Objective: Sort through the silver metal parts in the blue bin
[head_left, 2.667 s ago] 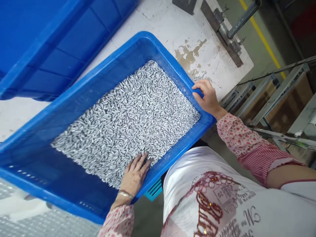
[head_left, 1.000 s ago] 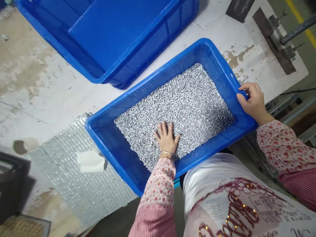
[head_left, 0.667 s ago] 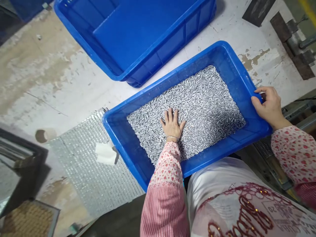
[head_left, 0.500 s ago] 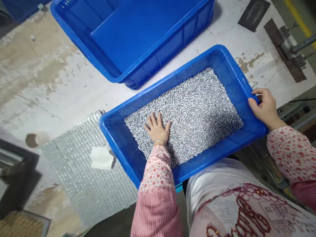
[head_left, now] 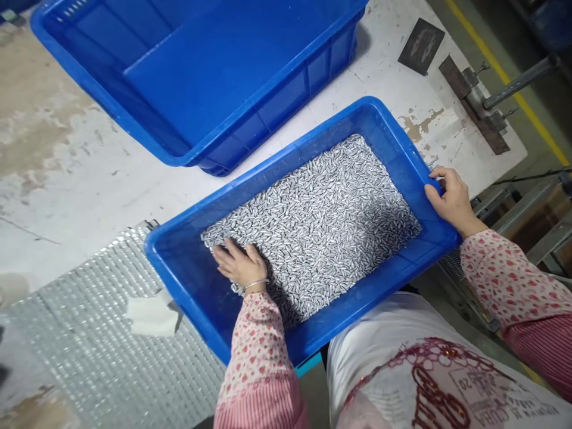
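Small, silvery, spindle-shaped metal pieces (head_left: pixel 322 214) cover most of the floor of a blue plastic bin (head_left: pixel 402 161). Toward the bin's left end, my left hand (head_left: pixel 241 267) lies on the edge of these pieces, fingers spread and pointing left, a thin bracelet at its wrist. Bare blue floor shows beside that hand. My right hand (head_left: pixel 454 201) is closed around the bin's right rim, thumb inside. What its other fingers touch under the rim is partly hidden. The bin is set at a slant at the table's near edge, close to my body.
A second, larger blue bin (head_left: pixel 286 113) stands behind the first. Ribbed silvery sheeting (head_left: pixel 89 333) lies at left with a white scrap (head_left: pixel 152 314) on it. A dark square plate (head_left: pixel 421 46) and a metal clamp fixture (head_left: pixel 480 107) are on the worn table (head_left: pixel 111 190) at far right.
The view has shifted, moving everything leftward in frame. My left hand has slid slightly toward the bin's left end and turned, with more bare floor beside it. My right hand keeps its hold.
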`<state>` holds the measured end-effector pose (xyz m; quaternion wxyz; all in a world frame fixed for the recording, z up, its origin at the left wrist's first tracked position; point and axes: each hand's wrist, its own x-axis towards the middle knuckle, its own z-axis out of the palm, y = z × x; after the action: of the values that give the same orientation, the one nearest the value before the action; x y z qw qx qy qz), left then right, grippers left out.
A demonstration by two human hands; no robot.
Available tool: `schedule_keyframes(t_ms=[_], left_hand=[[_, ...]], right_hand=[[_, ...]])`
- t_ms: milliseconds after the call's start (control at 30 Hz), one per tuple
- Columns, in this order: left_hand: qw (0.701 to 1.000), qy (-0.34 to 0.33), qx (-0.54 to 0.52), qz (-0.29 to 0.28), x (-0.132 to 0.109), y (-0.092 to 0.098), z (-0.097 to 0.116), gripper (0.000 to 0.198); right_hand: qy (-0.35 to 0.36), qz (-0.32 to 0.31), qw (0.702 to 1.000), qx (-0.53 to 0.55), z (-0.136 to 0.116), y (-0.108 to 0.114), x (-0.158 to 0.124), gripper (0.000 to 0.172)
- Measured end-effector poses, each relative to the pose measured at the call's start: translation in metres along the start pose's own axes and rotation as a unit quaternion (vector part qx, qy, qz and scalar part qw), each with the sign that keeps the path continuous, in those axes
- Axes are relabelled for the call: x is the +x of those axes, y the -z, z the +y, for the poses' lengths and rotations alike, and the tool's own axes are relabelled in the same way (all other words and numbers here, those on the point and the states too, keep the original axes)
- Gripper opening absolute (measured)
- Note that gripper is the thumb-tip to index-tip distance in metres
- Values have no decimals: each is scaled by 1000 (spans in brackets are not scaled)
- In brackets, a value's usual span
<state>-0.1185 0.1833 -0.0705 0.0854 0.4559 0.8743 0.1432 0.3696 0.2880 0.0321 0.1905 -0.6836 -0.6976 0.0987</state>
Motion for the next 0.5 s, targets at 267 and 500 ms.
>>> schedule_keyframes(t_ms=[267, 500], left_hand=[[995, -76, 5, -59, -1, -26, 85, 78], [984, -146, -16, -100, -8, -47, 159, 81]], right_hand=[[1, -5, 1000, -10, 0, 0, 0, 24], [-7, -14, 1000, -25, -7, 5, 0, 23]])
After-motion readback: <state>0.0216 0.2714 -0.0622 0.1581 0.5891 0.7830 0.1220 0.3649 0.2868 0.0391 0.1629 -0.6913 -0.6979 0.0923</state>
